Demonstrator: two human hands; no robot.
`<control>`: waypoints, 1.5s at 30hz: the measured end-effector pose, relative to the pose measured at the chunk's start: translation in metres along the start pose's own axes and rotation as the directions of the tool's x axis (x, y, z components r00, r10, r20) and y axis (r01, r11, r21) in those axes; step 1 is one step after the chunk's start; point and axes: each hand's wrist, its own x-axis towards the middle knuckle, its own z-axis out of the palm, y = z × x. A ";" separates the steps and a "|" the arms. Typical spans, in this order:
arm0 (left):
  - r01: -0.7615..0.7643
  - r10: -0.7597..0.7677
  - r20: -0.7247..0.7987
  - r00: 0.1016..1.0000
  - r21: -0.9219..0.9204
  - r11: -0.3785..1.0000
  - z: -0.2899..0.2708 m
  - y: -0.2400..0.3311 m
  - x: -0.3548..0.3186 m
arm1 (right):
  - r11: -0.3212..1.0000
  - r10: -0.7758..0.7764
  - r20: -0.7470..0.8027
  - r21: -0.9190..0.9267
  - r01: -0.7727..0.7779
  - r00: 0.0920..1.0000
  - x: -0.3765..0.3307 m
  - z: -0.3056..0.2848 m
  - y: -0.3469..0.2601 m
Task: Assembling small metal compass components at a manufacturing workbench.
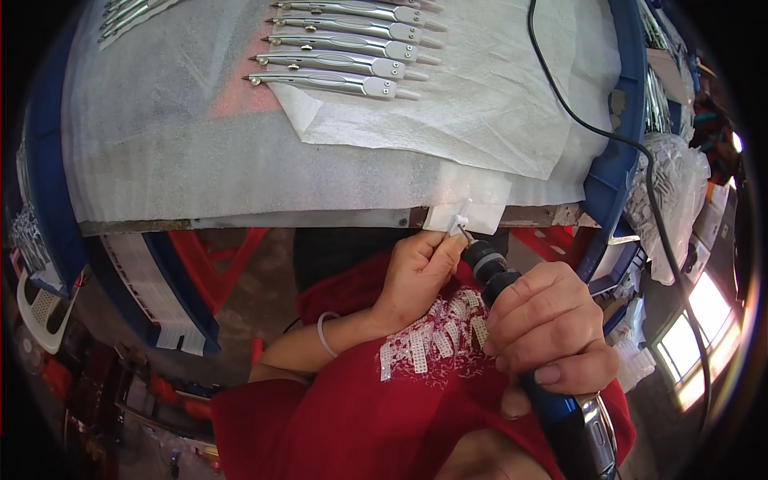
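My left hand (418, 270) pinches a small pale piece (458, 222) between thumb and fingers at the table's near edge. It looks like the head end of a drawing compass; the rest is hidden in my grip. Under it lies a white pad (486, 212). My right hand (552, 328) is wrapped round a black and blue electric screwdriver (552, 408), tilted up and to the left. Its thin bit (465, 232) meets the piece, or comes very close, beside my left thumb. Farther off, several silver drawing compasses (336, 62) lie in a row, points to the left.
White foam sheeting (200, 168) covers the table, between blue plastic side walls (620, 172). A black cable (560, 100) runs over the right side and down. More compasses (132, 14) lie at the far left. A clear plastic bag (668, 200) of parts stands at the right.
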 end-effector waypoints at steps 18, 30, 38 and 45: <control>0.054 -0.053 0.021 0.998 -0.083 0.995 -0.001 0.010 -0.006 | 0.999 0.040 -0.005 0.005 -0.040 0.999 -0.002 -0.007 -0.006; 0.023 -0.024 -0.004 1.000 -0.074 0.997 -0.001 0.009 -0.006 | 0.992 0.074 0.142 -0.116 -0.057 0.987 0.007 -0.013 -0.006; 0.083 -0.063 0.184 0.981 -0.108 0.991 -0.005 0.024 -0.006 | 0.827 0.335 -0.442 -0.284 -0.485 0.832 0.012 -0.020 -0.026; 0.200 -0.205 0.443 0.872 0.060 0.978 -0.008 0.052 -0.033 | -0.100 0.347 -0.322 -0.947 -0.306 0.881 0.013 -0.095 0.038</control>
